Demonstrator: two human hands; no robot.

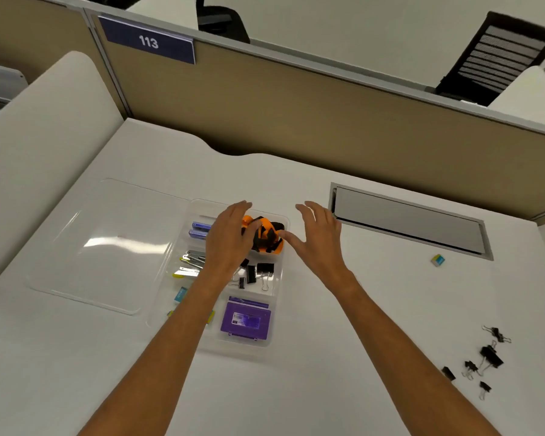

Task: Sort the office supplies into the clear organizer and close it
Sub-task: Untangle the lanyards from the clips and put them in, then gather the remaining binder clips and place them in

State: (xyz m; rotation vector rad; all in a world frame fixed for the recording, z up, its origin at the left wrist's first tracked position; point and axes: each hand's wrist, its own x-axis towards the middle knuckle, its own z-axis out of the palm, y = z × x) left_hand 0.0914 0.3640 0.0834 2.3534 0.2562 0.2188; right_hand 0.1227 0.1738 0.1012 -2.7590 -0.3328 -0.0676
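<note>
Left hand [230, 243] is flat-ish with the fingers stretched out, hovering right over an orange and black bundle [265, 236], thumb against it or very nearly; I can't tell if it's actually touching. Right hand [318, 240] is spread wide and holding nothing, with the thumb tip right at the bundle's right edge.

The bundle sits in the far right compartment of the clear organizer [274, 309], which is in the middle of the counter [328, 357] with its lid [107, 247] flipped out flat to the left. Also in the organizer:
- black binder clips [257, 273] in the compartment just nearer than the bundle
- a purple box [246, 319] nearest to the camera
- blue boxes [200, 229] and some silver metal bits [191, 262] down the left side

Well off to the right, loose binder clips [485, 360] are scattered on the counter, and a small yellow and teal block [438, 260] lies by the grey cable flap [409, 221].
</note>
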